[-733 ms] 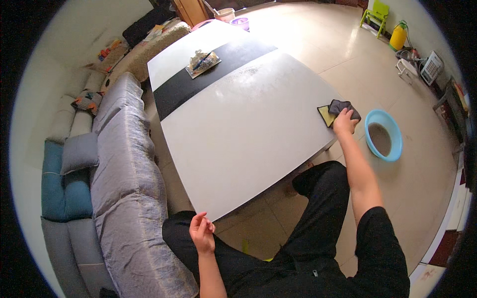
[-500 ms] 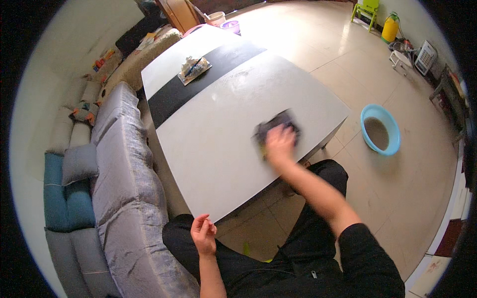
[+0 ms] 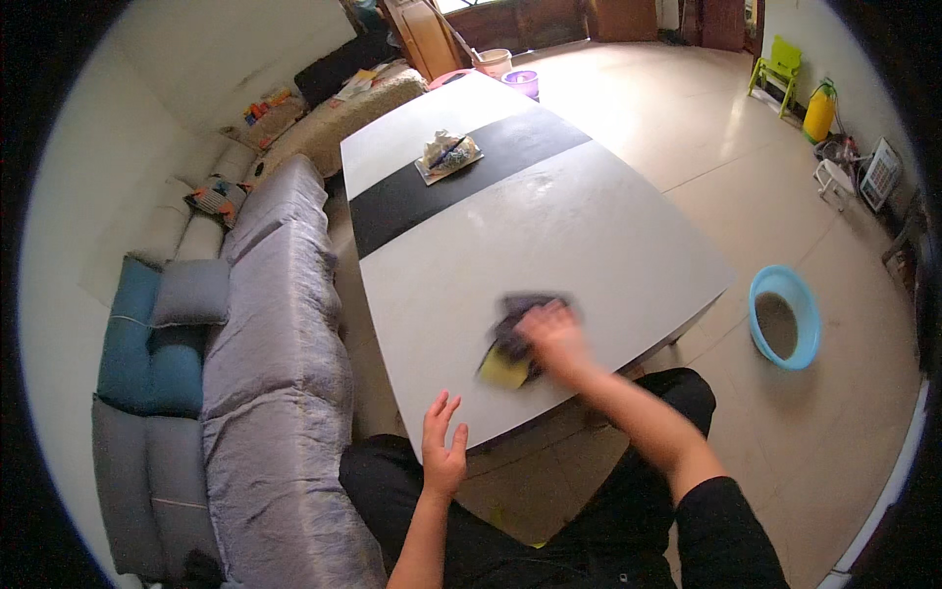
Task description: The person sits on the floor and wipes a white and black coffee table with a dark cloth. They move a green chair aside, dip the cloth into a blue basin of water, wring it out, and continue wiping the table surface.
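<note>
My right hand [image 3: 556,339] presses a dark cleaning cloth [image 3: 522,310] onto the white part of a long table [image 3: 432,285]. A yellow-green patch shows at the cloth's near left edge. Both hand and cloth are smeared by motion. My left hand [image 3: 444,452] is raised by the table's near left corner, its fingers apart and nothing in them. Farther up the table, on its black band, lies a small tray [image 3: 449,169] holding a crumpled pale heap with a dark stick-like item across it.
A covered sofa [image 3: 270,393] runs along the table's left side. On the floor to the right stands a light-blue basin [image 3: 807,329] of murky water. A green chair [image 3: 778,71], a yellow sprayer [image 3: 819,113] and a small white stool [image 3: 834,182] stand near the right wall.
The cloth, under my right hand, has slid nearer to me and shows more yellow-green. My left hand has lifted its fingers and spread them. The view has tilted up.
</note>
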Available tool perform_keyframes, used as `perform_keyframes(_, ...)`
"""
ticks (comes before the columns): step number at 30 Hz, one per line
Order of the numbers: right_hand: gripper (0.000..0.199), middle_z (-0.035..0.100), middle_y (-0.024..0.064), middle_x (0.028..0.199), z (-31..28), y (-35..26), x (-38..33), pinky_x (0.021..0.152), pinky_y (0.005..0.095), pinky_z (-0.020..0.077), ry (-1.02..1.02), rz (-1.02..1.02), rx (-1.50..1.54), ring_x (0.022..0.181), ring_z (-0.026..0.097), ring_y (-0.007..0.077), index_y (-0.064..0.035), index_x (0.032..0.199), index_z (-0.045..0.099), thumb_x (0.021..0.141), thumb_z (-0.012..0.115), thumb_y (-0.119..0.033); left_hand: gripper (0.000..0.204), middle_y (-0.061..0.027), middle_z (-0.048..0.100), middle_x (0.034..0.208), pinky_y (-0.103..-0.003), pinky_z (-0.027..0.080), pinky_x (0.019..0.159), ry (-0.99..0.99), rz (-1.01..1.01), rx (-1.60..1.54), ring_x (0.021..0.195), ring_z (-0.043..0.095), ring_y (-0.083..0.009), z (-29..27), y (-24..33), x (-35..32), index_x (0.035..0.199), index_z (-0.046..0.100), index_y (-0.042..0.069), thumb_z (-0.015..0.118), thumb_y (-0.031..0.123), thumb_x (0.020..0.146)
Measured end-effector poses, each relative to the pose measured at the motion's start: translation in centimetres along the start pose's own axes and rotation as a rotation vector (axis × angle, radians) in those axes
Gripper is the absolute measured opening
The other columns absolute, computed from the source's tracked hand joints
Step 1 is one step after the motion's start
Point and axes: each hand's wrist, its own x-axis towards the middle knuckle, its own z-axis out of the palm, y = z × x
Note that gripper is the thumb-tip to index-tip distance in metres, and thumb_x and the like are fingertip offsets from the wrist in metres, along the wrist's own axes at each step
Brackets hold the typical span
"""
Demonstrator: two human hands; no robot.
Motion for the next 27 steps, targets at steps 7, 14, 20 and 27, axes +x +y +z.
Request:
perform_keyframes(7, 0.047, 0.032, 0.0059, 0.139, -8.8, 22.0, -4.3, 0.099, 0.0582, 0.0235, -0.071, 1.018, -0.312, 0.122, 0.029, 0.0458, -0.0209, 0.13, 0.041, 0.085, 0.043, -0.031, 0.019, -0.0121, 0.059, 0.106, -0.032, 0.042, 0.086, -0.036, -0.044, -0.047, 0.101, 0.055, -0.0244, -0.7, -0.6, -1.7, 0.099, 0.062, 0.0, 0.052, 0.001, 0.082)
perform_keyframes(14, 0.041, 0.037, 0.0142, 0.132, -5.5, 22.6, 5.4, 0.096, 0.0556, 0.0249, 0.01, 1.166, -0.296, 0.117, 0.035, 0.0427, -0.016, 0.126, 0.043, 0.088, 0.037, -0.029, 0.017, -0.0134, 0.063, 0.091, -0.028, 0.047, 0.078, 0.104, -0.423, -0.284, 0.084, 0.061, -0.0183, -4.7, -1.1, -6.2, 0.096, 0.06, -0.006, 0.046, -0.001, 0.087)
perform_keyframes(20, 0.028, 0.06, 0.009, 0.103, 7.3, 1.7, 18.8, 0.084, 0.0423, 0.0424, 0.216, 0.125, -0.053, 0.096, 0.057, 0.0276, -0.0157, 0.099, 0.061, 0.072, 0.056, -0.019, 0.018, -0.0128, 0.063, 0.089, -0.029, 0.047, 0.079, 0.154, -0.518, -0.316, 0.084, 0.061, -0.0187, -6.7, -0.3, -5.6, 0.099, 0.059, -0.006, 0.046, 0.0, 0.088)
perform_keyframes(27, 0.03, 0.054, 0.0044, 0.113, 6.6, -22.4, 8.7, 0.1, 0.0405, 0.0289, -0.32, -0.645, 0.173, 0.114, 0.043, 0.0253, -0.0125, 0.103, 0.061, 0.076, 0.055, -0.022, 0.017, -0.0122, 0.063, 0.089, -0.027, 0.046, 0.077, -0.018, -0.386, -0.328, 0.083, 0.06, -0.0174, -5.4, 1.7, -2.9, 0.097, 0.06, -0.005, 0.048, -0.001, 0.086)
